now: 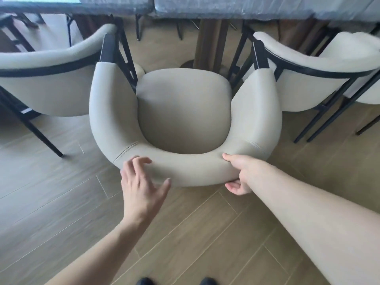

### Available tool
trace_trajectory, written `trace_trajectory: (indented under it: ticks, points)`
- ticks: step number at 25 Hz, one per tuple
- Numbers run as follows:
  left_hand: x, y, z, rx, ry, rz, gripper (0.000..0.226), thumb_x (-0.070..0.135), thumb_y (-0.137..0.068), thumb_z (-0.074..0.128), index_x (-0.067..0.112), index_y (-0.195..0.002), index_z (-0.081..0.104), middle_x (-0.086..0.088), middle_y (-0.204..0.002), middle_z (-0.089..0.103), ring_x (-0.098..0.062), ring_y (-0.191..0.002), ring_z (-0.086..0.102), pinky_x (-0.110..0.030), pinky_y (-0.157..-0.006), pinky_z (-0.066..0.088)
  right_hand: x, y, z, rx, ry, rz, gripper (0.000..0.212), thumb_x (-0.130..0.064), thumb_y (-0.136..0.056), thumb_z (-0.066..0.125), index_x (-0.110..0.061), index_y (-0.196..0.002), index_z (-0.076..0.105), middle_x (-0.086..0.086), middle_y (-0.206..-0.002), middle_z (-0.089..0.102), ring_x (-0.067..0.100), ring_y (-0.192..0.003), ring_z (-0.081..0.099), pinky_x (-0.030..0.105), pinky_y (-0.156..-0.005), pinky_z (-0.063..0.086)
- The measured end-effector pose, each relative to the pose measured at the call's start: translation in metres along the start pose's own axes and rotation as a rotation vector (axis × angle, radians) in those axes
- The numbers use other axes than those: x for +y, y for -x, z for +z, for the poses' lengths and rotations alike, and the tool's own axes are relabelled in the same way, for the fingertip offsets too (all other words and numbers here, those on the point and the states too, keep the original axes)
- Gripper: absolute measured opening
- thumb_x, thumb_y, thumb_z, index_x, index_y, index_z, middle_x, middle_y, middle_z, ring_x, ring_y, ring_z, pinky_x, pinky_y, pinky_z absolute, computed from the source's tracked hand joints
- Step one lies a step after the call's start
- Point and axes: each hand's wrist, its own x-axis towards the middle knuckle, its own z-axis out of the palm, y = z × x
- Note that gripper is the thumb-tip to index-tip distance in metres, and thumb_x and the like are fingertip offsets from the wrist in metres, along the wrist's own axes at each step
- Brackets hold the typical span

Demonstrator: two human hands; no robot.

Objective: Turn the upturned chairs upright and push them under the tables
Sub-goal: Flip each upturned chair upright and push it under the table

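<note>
Beige chair [183, 112] upright | right hand [239, 177] grips backrest; left hand [141, 182] spread

A wood-look plank floor [61, 202], its boards laid at an angle with pale seams, carries three cream upholstered chairs. The middle chair [183, 112] stands upright on it, its open front facing a brown pedestal [209, 42] that rises from the floor to a plastic-wrapped desk [246, 7] at the top of the view. A left chair [47, 87] and a right chair [320, 79] stand on thin black legs just beside it. The tips of two dark shoes [174, 281] rest on the floor at the bottom edge.
</note>
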Motion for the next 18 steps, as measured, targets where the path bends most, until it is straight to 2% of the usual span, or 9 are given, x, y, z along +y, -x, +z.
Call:
trace_trajectory:
  ticks: [2,4,7,11,14,17,18]
  points:
    - [0.016,-0.036,0.01,-0.241,-0.201,0.29,0.081,0.036,-0.069,0.082,0.017,-0.138,0.044,-0.004,-0.146,0.039,-0.028,-0.137,0.032,-0.043,-0.118,0.024,-0.036,0.002,0.01,0.01,0.015,-0.036,0.064,-0.048,-0.08,0.079,-0.004,-0.108,0.041,0.013,-0.112,0.055,0.032,-0.088,0.057,0.036,-0.073,0.052]
    - [0.026,-0.071,0.017,-0.352,-0.411,0.41,0.095,0.041,-0.07,0.078,0.024,-0.15,0.031,0.003,-0.153,0.032,-0.025,-0.146,0.022,-0.037,-0.123,0.014,-0.067,0.004,0.018,0.011,0.01,-0.076,0.062,-0.046,-0.081,0.079,-0.005,-0.106,0.04,0.014,-0.111,0.054,0.031,-0.089,0.056,0.035,-0.073,0.052]
    - [0.036,-0.129,0.025,-0.308,-0.538,0.394,0.096,0.037,-0.074,0.078,0.022,-0.153,0.027,0.003,-0.146,0.038,-0.026,-0.135,0.032,-0.031,-0.112,0.028,-0.107,0.003,0.03,0.019,0.021,-0.148,0.06,-0.045,-0.082,0.078,-0.007,-0.11,0.041,0.012,-0.111,0.055,0.028,-0.086,0.058,0.035,-0.071,0.051]
    - [0.059,-0.184,0.043,-0.283,-0.659,0.367,0.065,0.027,-0.078,0.073,0.016,-0.135,0.043,-0.001,-0.131,0.045,-0.028,-0.123,0.041,-0.033,-0.096,0.04,-0.149,0.0,0.044,0.007,0.008,-0.215,0.052,-0.045,-0.086,0.074,-0.011,-0.112,0.044,0.011,-0.111,0.055,0.025,-0.092,0.059,0.033,-0.073,0.053]
    - [0.064,-0.21,0.054,-0.245,-0.757,0.373,0.063,0.034,-0.077,0.074,0.015,-0.128,0.042,-0.003,-0.128,0.043,-0.03,-0.118,0.041,-0.034,-0.091,0.044,-0.171,-0.004,0.046,0.009,0.0,-0.236,0.057,-0.047,-0.084,0.075,-0.007,-0.111,0.044,0.009,-0.121,0.056,0.023,-0.086,0.056,0.032,-0.08,0.056]
    - [0.065,-0.231,0.063,-0.242,-0.787,0.371,0.068,0.038,-0.076,0.076,0.014,-0.128,0.039,-0.005,-0.13,0.041,-0.031,-0.118,0.04,-0.035,-0.085,0.043,-0.177,-0.017,0.052,0.045,-0.035,-0.326,0.059,-0.057,-0.077,0.077,-0.011,-0.099,0.049,0.003,-0.097,0.053,0.019,-0.079,0.052,0.031,-0.082,0.058]
    - [0.066,-0.236,0.066,-0.239,-0.808,0.373,0.07,0.041,-0.075,0.077,0.014,-0.128,0.039,-0.005,-0.13,0.04,-0.031,-0.118,0.04,-0.035,-0.083,0.043,-0.177,-0.021,0.054,0.05,-0.07,-0.355,0.062,-0.061,-0.072,0.08,-0.013,-0.1,0.051,0.002,-0.097,0.053,0.018,-0.081,0.053,0.032,-0.079,0.059]
